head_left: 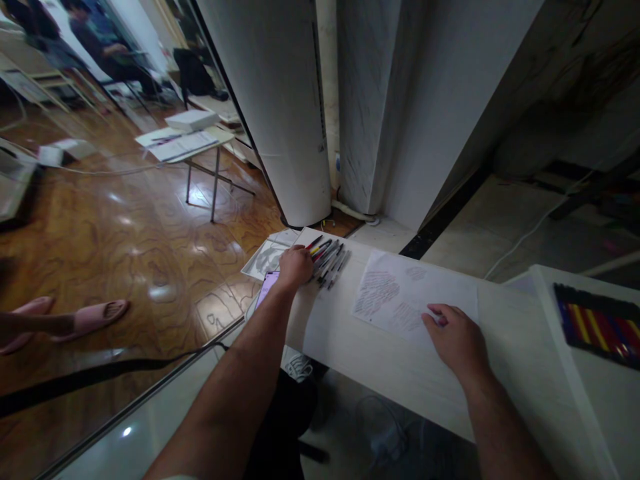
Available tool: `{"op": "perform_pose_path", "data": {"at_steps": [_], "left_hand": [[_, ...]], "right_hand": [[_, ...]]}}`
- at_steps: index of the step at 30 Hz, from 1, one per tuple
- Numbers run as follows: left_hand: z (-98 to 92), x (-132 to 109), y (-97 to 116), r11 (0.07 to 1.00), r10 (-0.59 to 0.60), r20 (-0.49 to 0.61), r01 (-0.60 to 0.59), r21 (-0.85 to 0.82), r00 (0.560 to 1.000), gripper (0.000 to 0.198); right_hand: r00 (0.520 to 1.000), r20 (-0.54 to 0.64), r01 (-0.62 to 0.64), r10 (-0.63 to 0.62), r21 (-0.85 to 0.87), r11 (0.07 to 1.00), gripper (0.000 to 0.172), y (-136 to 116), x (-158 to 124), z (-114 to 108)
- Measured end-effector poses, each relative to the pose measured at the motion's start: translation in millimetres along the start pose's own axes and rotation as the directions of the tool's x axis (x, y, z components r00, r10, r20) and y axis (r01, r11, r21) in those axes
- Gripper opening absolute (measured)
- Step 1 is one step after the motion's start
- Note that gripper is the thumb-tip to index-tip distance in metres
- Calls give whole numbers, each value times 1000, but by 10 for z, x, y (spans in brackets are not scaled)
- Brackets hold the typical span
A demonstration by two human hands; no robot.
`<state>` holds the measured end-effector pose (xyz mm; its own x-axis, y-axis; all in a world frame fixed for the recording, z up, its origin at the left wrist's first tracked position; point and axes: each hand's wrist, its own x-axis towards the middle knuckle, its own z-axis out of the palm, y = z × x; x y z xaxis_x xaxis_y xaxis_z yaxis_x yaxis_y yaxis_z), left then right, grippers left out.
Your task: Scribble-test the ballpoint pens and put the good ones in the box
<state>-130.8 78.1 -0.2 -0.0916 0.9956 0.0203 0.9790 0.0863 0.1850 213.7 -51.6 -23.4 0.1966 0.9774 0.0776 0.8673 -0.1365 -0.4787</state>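
Note:
Several pens [330, 263] lie in a loose pile at the left end of a narrow pale table [400, 370]. At the pile's left edge is my left hand [296, 267], its fingers curled against the pens; its fingertips and whatever they grip are hidden. Right of the pens lies a white sheet of paper [440, 283] with patches of reddish and dark scribbled strokes. My right hand [457, 337] hovers over the paper's lower right part, fingers curled, with a small purplish thing between them, too small to name.
A phone [267, 287] and a printed picture [265, 260] lie left of my left hand. A box of coloured markers [597, 323] sits on a white surface at right. A tall white cabinet [275, 113] stands behind; a small folding table [185, 143] and people are beyond.

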Motion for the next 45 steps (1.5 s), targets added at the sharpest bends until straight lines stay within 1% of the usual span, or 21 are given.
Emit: {"op": "perform_pose_path", "data": {"at_steps": [4, 6, 9, 20, 27, 31, 33, 37, 41, 43, 45], "left_hand": [[-13, -10, 8, 998, -57, 24, 56, 10, 998, 37], [-12, -11, 2, 999, -54, 39, 54, 3, 998, 35], [-7, -9, -5, 999, -39, 33, 40, -17, 999, 34], [-25, -25, 46, 998, -54, 45, 55, -26, 998, 38], [5, 17, 10, 1000, 11, 28, -11, -9, 1000, 39], [36, 67, -39, 996, 86, 70, -87, 6, 994, 37], [37, 82, -55, 996, 93, 83, -93, -7, 992, 35], [28, 78, -54, 998, 66, 70, -64, -28, 995, 32], [57, 66, -50, 994, 18, 37, -14, -112, 999, 34], [79, 70, -65, 985, -18, -13, 15, -169, 1000, 36], [89, 79, -95, 975, -98, -84, 79, -210, 992, 37]], "right_hand": [[1000, -1, -1, 1, 3, 1000, 29, -13, -4, -8], [1000, 1, 5, -5, 5, 1000, 29, -14, -6, -13], [1000, 6, 8, -8, 2, 1000, 30, -7, -7, -13], [1000, 6, 12, -12, 2, 1000, 30, 14, -3, 1], [1000, -16, 22, -22, 1, 1000, 31, 8, -10, 0], [1000, -10, 27, -27, -2, 1000, 31, 9, -13, 0], [1000, -12, 26, -26, 2, 1000, 31, 13, -11, 7], [999, -16, 35, -35, 13, 999, 31, 18, -8, 20], [1000, -4, 30, -30, 17, 999, 31, 4, -11, 14], [1000, 1, 25, -25, 10, 1000, 31, -5, -13, 7], [1000, -2, 26, -26, 5, 1000, 31, -10, -13, 3]]}}
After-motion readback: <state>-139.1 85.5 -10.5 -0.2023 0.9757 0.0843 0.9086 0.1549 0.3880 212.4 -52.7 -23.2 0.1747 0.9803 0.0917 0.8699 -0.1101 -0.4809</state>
